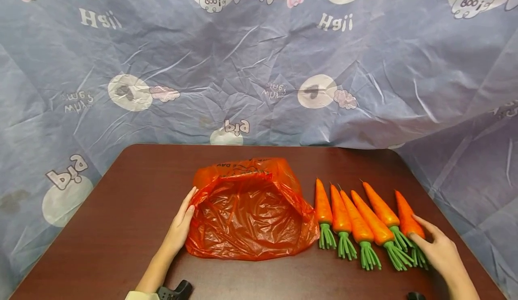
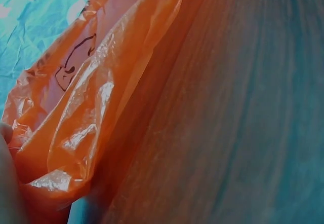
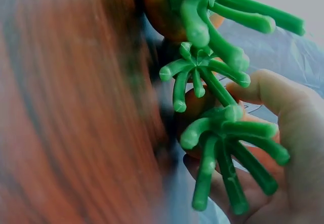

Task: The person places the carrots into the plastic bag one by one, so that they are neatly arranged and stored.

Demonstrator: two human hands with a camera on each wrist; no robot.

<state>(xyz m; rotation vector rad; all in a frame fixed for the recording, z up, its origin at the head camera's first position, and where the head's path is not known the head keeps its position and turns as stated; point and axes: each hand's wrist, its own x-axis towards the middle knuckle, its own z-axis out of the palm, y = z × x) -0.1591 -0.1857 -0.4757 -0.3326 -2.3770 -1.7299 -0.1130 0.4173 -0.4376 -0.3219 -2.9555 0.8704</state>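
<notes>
A red-orange plastic bag [image 1: 247,219] lies on the table with its wide mouth facing me. At the mouth's left edge, my left hand [image 1: 180,223] holds the film between thumb and fingers; in the left wrist view only a bit of that hand shows beside the bag [image 2: 76,127]. Right of the bag, several orange carrots with green stems lie side by side. My right hand [image 1: 439,248] grips the rightmost carrot [image 1: 406,214] near its stem end, thumb on one side and fingers on the other. Its green stems [image 3: 233,158] show closely in the right wrist view.
The other carrots [image 1: 356,219] lie between the bag and my right hand, some touching. The dark brown table [image 1: 101,228] extends to both sides. A blue-grey printed cloth [image 1: 243,66] hangs behind the table and at its sides.
</notes>
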